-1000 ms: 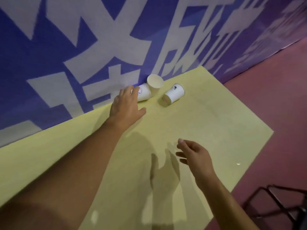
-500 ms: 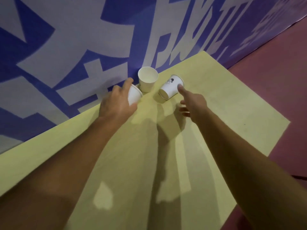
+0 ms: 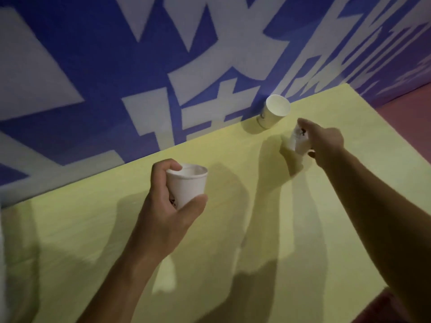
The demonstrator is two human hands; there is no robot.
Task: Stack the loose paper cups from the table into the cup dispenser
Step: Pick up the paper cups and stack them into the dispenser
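Note:
My left hand (image 3: 168, 210) grips a white paper cup (image 3: 189, 184) upright above the yellow table (image 3: 233, 229), its rim facing up and my fingers curled round its wall. Further right, my right hand (image 3: 324, 142) holds a second white paper cup (image 3: 298, 141) with a dark print, mostly covered by the fingers. A third white paper cup (image 3: 275, 111) lies tilted on the table against the wall, its open mouth toward me. No cup dispenser shows in this view.
A blue wall with large white characters (image 3: 210, 66) runs along the table's far edge. Reddish floor (image 3: 410, 96) lies beyond the table's right side. Shadows of both arms fall across the tabletop.
My left hand has lifted its cup and drawn it back toward me. My right hand has closed round the printed cup it was reaching for. The view has shifted left.

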